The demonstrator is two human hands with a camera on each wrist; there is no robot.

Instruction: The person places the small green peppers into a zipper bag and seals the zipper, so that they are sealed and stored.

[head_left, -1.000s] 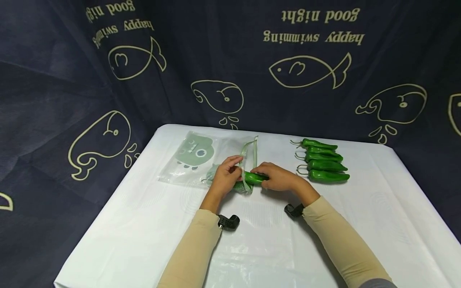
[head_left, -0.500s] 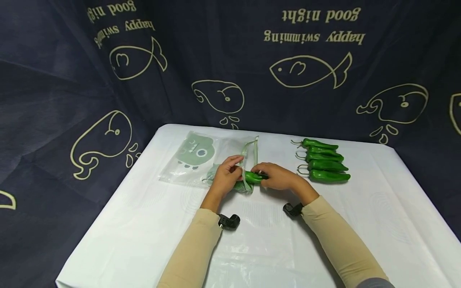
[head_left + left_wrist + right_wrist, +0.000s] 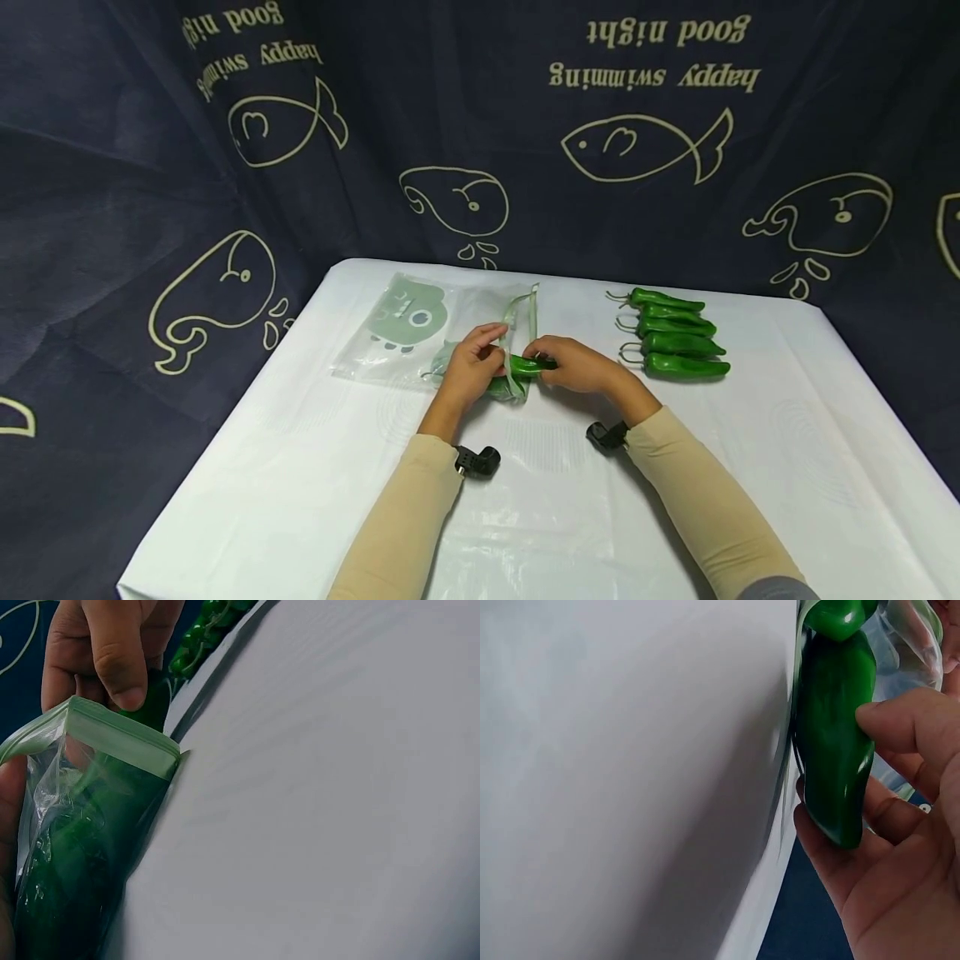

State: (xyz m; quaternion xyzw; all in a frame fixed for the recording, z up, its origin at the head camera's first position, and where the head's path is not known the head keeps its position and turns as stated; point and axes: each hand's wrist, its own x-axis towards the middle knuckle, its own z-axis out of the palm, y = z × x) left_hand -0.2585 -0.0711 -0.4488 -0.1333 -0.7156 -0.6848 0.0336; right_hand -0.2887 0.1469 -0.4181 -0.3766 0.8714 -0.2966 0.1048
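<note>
A clear zip bag [image 3: 408,315] with a green dinosaur-like print lies flat, its mouth towards the right. My left hand [image 3: 470,367] holds the near side of the mouth, with the thumb and index finger close together at its edge. Between thumb and fingers of my right hand [image 3: 576,365] is the tip end of a long green pepper [image 3: 836,727], whose other end is inside the bag's mouth. Seen from the left wrist, the green zip band [image 3: 124,739] stands around the pepper. Another green pepper [image 3: 501,387] lies inside the bag, partly hidden by my left hand.
Several green peppers [image 3: 678,343] lie in a row at the right, stems pointing left. A white cloth covers the table [image 3: 712,467]. Behind it hangs a dark curtain [image 3: 525,225] with fish and whale drawings. A clear plastic sheet [image 3: 525,525] lies at the front.
My right hand has shifted slightly left, and the pepper sits a little deeper in the bag's mouth. My left hand and the row of peppers have stayed in place.
</note>
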